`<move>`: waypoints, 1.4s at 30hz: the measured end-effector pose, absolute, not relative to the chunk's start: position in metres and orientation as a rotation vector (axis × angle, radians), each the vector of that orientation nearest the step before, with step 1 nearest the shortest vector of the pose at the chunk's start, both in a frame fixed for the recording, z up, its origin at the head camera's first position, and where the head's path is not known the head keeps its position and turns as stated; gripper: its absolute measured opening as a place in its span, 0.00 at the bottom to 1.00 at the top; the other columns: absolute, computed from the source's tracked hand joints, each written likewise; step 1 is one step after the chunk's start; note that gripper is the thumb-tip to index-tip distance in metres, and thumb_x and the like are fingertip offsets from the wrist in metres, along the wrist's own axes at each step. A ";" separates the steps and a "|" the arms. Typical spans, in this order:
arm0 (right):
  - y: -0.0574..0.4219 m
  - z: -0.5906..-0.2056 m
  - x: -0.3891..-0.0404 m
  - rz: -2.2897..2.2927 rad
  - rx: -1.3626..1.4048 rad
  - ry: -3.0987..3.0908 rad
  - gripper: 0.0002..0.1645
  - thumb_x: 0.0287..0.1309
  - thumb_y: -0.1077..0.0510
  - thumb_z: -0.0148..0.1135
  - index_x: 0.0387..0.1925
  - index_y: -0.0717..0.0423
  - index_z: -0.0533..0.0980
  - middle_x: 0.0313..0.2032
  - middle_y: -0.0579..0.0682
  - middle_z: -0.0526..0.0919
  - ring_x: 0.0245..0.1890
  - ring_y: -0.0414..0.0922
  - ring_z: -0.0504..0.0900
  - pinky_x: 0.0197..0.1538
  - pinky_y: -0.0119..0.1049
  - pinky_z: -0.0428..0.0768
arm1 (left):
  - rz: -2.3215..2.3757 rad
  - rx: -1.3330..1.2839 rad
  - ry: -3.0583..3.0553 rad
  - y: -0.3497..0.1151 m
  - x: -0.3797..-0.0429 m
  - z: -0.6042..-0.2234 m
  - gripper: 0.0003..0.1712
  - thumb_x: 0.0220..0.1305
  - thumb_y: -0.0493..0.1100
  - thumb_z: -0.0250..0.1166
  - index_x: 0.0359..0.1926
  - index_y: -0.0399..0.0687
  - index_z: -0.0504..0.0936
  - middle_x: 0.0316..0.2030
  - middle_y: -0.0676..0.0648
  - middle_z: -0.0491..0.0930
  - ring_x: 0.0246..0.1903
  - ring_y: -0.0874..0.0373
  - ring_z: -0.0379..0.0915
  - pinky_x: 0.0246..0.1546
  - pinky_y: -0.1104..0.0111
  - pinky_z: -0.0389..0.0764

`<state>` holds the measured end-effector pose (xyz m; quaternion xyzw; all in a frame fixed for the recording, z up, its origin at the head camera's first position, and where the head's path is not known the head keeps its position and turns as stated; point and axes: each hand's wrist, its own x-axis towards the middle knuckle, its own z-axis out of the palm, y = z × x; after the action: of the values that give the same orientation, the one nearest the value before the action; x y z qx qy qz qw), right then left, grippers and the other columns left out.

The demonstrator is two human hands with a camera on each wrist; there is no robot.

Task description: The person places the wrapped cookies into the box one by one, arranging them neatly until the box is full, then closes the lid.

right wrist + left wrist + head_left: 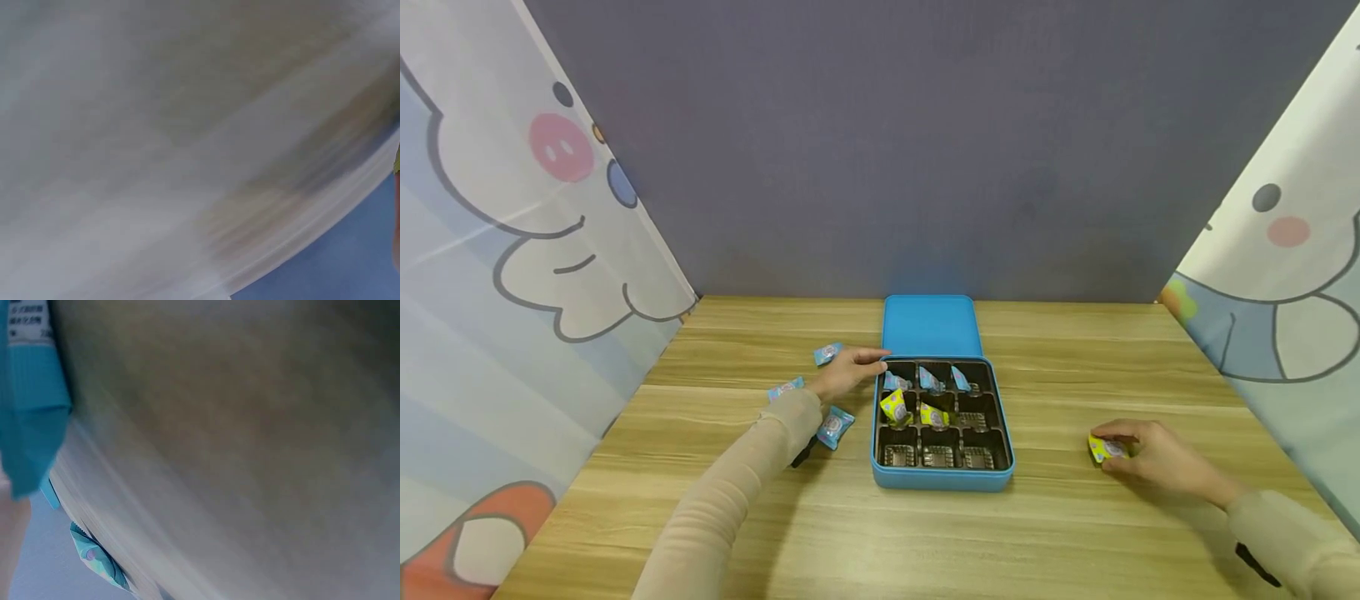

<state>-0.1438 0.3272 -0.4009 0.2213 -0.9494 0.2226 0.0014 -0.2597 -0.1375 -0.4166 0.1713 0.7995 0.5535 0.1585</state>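
In the head view a blue box (943,481) with a black divided tray stands on the table, its lid folded back. Small blue-wrapped packets (931,380) lie in the three far compartments. Yellow-wrapped packets (895,407) sit in the left and middle compartments of the centre row. My left hand (844,372) touches the box's far left corner with outstretched fingers. Well to the right of the box, my right hand (1157,454) pinches another yellow-wrapped packet (1107,449) between thumb and fingers, close to the tabletop. The right wrist view shows only a sliver of that hand.
Loose blue packets lie left of the box: one (827,354) beyond my left hand, one (786,388) partly behind the forearm, one (835,427) nearer me. A grey panel (925,150) rises behind the wooden table (1060,533). Printed cloths (467,250) flank both sides.
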 end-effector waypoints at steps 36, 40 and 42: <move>0.253 -0.376 -0.190 0.859 0.829 -2.887 0.25 0.44 0.59 0.70 0.47 0.59 0.78 0.43 0.59 0.82 0.42 0.53 0.81 0.46 0.53 0.79 | 1.575 0.460 2.277 -0.137 -0.255 -0.406 0.24 0.65 0.46 0.56 0.61 0.48 0.70 0.62 0.43 0.65 0.62 0.48 0.62 0.61 0.57 0.68; 0.245 -0.375 -0.193 0.865 0.828 -2.859 0.24 0.44 0.58 0.70 0.47 0.58 0.78 0.44 0.59 0.82 0.42 0.53 0.81 0.46 0.51 0.79 | 1.595 0.446 2.279 -0.138 -0.260 -0.416 0.23 0.63 0.49 0.57 0.60 0.53 0.71 0.62 0.45 0.66 0.61 0.48 0.62 0.60 0.57 0.69; 0.241 -0.374 -0.194 0.867 0.829 -2.841 0.24 0.44 0.58 0.70 0.47 0.58 0.78 0.44 0.58 0.82 0.41 0.51 0.82 0.47 0.50 0.79 | 1.591 0.451 2.282 -0.137 -0.261 -0.417 0.23 0.63 0.50 0.57 0.59 0.54 0.72 0.62 0.46 0.66 0.61 0.49 0.63 0.60 0.58 0.69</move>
<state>-0.1942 0.2414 -0.3744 0.2688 -0.9209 0.2809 0.0288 -0.2607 -0.1373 -0.4173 0.1580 0.7992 0.5571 0.1610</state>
